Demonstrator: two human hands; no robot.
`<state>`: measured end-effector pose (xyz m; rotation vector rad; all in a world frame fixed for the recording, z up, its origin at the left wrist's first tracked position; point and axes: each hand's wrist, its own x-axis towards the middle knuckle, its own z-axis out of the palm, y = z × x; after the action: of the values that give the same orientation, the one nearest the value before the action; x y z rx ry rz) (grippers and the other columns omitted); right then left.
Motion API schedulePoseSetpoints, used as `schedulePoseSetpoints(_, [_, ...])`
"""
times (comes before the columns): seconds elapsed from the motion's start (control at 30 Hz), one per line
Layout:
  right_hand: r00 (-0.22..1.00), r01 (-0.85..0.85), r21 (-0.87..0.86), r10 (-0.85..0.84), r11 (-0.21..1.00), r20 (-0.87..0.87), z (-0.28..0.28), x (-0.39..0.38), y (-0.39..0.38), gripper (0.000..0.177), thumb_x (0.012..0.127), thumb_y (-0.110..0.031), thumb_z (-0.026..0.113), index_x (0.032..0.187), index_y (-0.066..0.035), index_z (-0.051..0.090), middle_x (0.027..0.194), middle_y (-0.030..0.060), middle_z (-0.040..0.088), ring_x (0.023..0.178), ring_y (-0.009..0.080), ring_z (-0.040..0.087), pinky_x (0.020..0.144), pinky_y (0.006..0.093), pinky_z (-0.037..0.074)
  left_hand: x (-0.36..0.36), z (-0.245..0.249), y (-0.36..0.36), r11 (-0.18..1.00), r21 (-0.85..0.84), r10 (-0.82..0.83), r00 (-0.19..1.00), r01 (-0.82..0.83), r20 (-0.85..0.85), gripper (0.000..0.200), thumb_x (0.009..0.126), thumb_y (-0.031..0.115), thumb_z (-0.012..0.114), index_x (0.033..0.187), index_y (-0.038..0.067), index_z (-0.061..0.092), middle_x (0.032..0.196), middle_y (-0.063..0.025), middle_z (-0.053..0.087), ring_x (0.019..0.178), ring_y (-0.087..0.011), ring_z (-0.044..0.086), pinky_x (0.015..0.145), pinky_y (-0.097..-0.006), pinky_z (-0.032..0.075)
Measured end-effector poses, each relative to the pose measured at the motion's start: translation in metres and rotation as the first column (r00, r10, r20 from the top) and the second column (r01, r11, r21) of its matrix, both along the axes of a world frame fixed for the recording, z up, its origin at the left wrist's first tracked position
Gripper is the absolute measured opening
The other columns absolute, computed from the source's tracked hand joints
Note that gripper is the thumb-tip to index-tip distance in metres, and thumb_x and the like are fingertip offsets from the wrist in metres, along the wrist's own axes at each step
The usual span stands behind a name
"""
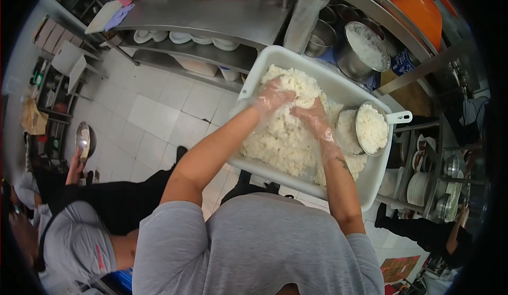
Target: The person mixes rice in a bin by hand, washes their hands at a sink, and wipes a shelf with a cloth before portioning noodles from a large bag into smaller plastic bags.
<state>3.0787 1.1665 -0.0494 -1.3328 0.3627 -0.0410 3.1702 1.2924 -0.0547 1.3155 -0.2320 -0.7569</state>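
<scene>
My left hand [273, 97], in a clear plastic glove, is closed on a clump of white rice [280, 144] near the far left part of a white tub [257, 70]. Close beside it, my right hand [314, 117], gloved the same way, has its fingers curled into the same heap, their tips partly hidden. Rice covers much of the tub's bottom. On the tub's right side sits a round metal scoop or strainer with a white handle [400, 117], full of rice. Another round metal container [346, 131] with rice lies against it.
A steel table [211, 17] with stacked dishes below stands beyond the tub. Metal pots [361, 51] and an orange bowl [415, 9] are at the upper right. A co-worker [79, 237] on the left holds a metal bowl [83, 140]; another person [428, 234] stands at right.
</scene>
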Motion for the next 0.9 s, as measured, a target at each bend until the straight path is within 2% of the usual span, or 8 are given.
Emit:
schedulePoseSetpoints(0.2, [0.996,0.006,-0.224,-0.027,0.975,-0.09,0.017,0.003,-0.021,0.042,0.063,-0.009,0.068,0.103,0.002,0.057,0.088,0.0048,0.062,0.082,0.0123,0.057,0.073,0.0251,0.046,0.019,0.038,-0.002,0.943,0.332,-0.142,0.933,0.026,0.33,0.049,0.072,0.009,0.066,0.116,-0.004,0.05,0.105,-0.0132,0.061,0.093,-0.0194,0.06,0.081,-0.029,0.049])
schedulePoseSetpoints(0.3, [0.968,0.102,-0.266,-0.157,0.959,-0.194,0.016,-0.001,-0.025,0.039,0.063,-0.009,0.068,0.099,0.002,0.058,0.086,0.0054,0.062,0.075,0.0145,0.057,0.067,0.0262,0.046,0.017,0.033,-0.006,0.906,0.392,-0.133,0.775,-0.157,0.618,0.049,0.073,0.015,0.066,0.115,-0.004,0.051,0.102,-0.0166,0.063,0.092,-0.0258,0.061,0.081,-0.0318,0.048])
schedulePoseSetpoints(0.4, [0.991,0.051,-0.362,-0.093,0.931,-0.099,-0.007,-0.006,-0.03,0.036,0.066,-0.017,0.068,0.096,0.002,0.06,0.086,0.007,0.064,0.075,0.0158,0.058,0.07,0.0265,0.046,0.021,0.027,-0.012,0.882,0.445,-0.199,0.732,-0.157,0.652,0.048,0.073,0.023,0.067,0.111,-0.003,0.054,0.096,-0.02,0.063,0.09,-0.0321,0.061,0.081,-0.0349,0.047])
schedulePoseSetpoints(0.6, [0.972,0.105,-0.418,-0.182,0.902,-0.147,-0.019,-0.022,-0.015,0.038,0.069,-0.022,0.069,0.1,-0.002,0.061,0.088,0.01,0.065,0.08,0.0185,0.06,0.075,0.0306,0.045,0.001,0.046,-0.016,0.793,0.561,-0.145,0.82,-0.238,0.553,0.046,0.072,0.042,0.064,0.088,-0.001,0.064,0.086,-0.0216,0.064,0.084,-0.033,0.061,0.078,-0.036,0.047])
schedulePoseSetpoints(0.7, [0.983,0.1,-0.427,-0.157,0.899,-0.099,-0.02,-0.037,-0.005,0.051,0.072,-0.035,0.068,0.107,0.001,0.058,0.103,0.0158,0.062,0.094,0.0236,0.058,0.086,0.0337,0.043,-0.001,0.025,-0.003,0.737,0.675,-0.304,0.872,-0.041,0.384,0.048,0.073,0.047,0.062,0.081,0.0,0.066,0.083,-0.0216,0.064,0.082,-0.0335,0.061,0.077,-0.0374,0.046])
schedulePoseSetpoints(0.8, [0.921,0.067,-0.629,-0.29,0.774,-0.259,-0.06,-0.048,-0.016,0.07,0.075,-0.05,0.062,0.119,0.003,0.051,0.123,0.0226,0.05,0.115,0.0308,0.048,0.099,0.0367,0.035,-0.006,0.008,0.028,0.545,0.822,-0.68,0.662,0.167,0.316,0.062,0.074,0.052,0.06,0.106,-0.001,0.057,0.092,-0.0236,0.061,0.09,-0.0338,0.059,0.081,-0.0397,0.044])
schedulePoseSetpoints(0.87, [0.956,0.055,-0.647,-0.228,0.76,-0.186,-0.058,-0.045,-0.036,0.08,0.076,-0.057,0.057,0.126,0.004,0.043,0.131,0.0267,0.04,0.123,0.0347,0.039,0.103,0.038,0.028,-0.018,0.01,0.043,0.377,0.904,-0.82,0.526,0.202,0.225,0.072,0.075,0.053,0.059,0.122,0.0,0.047,0.107,-0.0264,0.057,0.101,-0.0345,0.055,0.087,-0.0398,0.042])
schedulePoseSetpoints(0.9, [0.969,0.049,-0.655,-0.195,0.754,-0.152,-0.058,-0.042,-0.045,0.085,0.077,-0.06,0.054,0.129,0.004,0.04,0.135,0.0287,0.035,0.127,0.0366,0.034,0.106,0.0386,0.025,-0.025,0.011,0.045,0.43,0.887,-0.766,0.587,0.168,0.261,0.076,0.075,0.053,0.059,0.127,0.001,0.04,0.114,-0.0269,0.052,0.106,-0.0352,0.051,0.091,-0.0393,0.039])
